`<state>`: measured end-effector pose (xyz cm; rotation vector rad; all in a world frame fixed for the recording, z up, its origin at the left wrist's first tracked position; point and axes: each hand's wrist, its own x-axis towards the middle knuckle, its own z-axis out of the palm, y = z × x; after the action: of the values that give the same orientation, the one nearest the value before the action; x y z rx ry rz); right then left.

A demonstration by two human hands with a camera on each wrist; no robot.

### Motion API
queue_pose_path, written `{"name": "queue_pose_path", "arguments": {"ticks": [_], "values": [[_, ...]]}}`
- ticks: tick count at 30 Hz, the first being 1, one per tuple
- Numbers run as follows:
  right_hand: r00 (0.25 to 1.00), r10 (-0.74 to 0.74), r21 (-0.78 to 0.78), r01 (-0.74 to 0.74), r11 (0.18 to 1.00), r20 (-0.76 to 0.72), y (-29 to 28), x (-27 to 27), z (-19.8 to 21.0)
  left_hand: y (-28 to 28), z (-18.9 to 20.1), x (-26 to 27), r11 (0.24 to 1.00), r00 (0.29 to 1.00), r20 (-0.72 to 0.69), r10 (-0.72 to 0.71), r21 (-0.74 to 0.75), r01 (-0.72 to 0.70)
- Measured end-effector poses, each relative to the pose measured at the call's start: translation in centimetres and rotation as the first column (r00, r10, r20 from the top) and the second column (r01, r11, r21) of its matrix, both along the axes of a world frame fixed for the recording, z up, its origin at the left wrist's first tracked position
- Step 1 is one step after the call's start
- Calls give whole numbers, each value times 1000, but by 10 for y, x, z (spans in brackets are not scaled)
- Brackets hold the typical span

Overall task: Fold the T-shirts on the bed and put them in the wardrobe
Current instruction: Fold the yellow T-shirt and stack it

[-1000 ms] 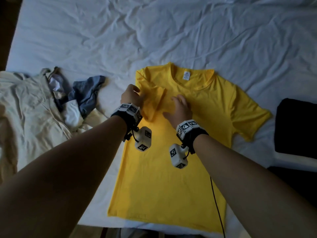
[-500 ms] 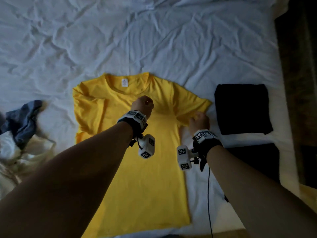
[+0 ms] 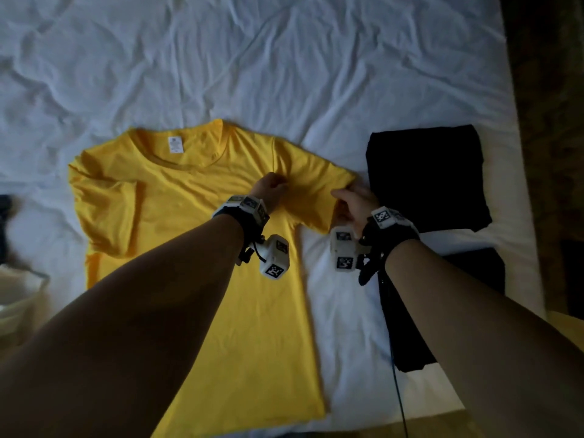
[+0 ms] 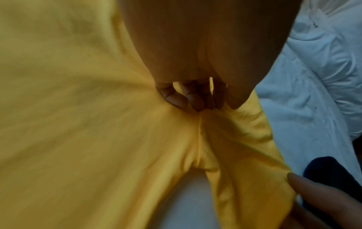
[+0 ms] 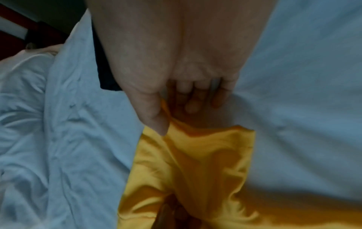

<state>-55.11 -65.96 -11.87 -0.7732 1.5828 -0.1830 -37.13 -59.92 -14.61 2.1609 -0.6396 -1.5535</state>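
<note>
A yellow T-shirt (image 3: 196, 216) lies flat on the white bed sheet (image 3: 284, 74), collar away from me, its left sleeve folded in over the chest. My left hand (image 3: 270, 188) has its fingers curled, pinching the cloth at the right armpit seam (image 4: 199, 117). My right hand (image 3: 350, 197) grips the hem of the right sleeve (image 5: 188, 144) between thumb and fingers, lifting it slightly off the sheet. A folded black T-shirt (image 3: 426, 178) lies just right of the right hand.
A second dark garment (image 3: 442, 311) lies under my right forearm near the bed's front edge. At the far left are a cream garment (image 3: 15, 298) and a dark piece of cloth (image 3: 4, 207). The bed's right edge (image 3: 518, 184) borders dark floor.
Both hands left the folded left sleeve and moved right; the left hand now pinches the right armpit and the right hand has taken the right sleeve's hem. The view shifted right.
</note>
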Motion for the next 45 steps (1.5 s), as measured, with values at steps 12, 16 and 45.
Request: {"name": "queue_pose_path", "arguments": {"ticks": [12,16,45], "values": [[833,521,-372,-551,747,-186,11,40,45,16,63,5,917,889,-254,380,-20,-398],[868,461,-180,-431,884,185,20,60,64,28,75,14,925,900,-236,366,-13,-380],[694,684,-24,-706,708,-226,48,69,-8,-54,29,51,621,438,601,-668,127,773]]}}
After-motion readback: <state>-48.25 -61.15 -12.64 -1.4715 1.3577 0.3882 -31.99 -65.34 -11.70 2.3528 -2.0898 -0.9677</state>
